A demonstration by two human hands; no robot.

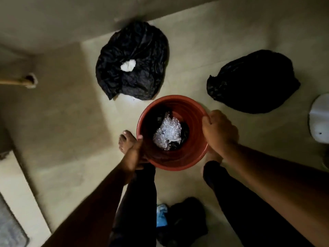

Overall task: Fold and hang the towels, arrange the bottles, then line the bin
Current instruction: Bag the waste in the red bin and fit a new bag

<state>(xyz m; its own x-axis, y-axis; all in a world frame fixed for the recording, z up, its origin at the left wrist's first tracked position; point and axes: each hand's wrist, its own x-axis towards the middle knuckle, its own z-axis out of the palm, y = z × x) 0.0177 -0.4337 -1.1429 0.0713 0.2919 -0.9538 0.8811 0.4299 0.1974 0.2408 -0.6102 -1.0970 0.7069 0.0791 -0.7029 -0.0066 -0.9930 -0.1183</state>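
Observation:
A round red bin (178,162) is in the middle of the view, between my bare feet, over the tiled floor. My left hand (136,154) grips its near-left rim and my right hand (218,131) grips its right rim. Inside the bin lie crumpled clear plastic (167,132) and some black plastic. A crumpled black bag (133,61) with a white wad on it lies on the floor beyond the bin. A second black bag (252,81) lies to the far right.
A white object (320,118) sits at the right edge. Dark cloth and something blue (179,220) lie on the floor between my legs. A wall with a pipe stub (31,80) stands at left, and a grey mat (10,230) lies at the bottom left.

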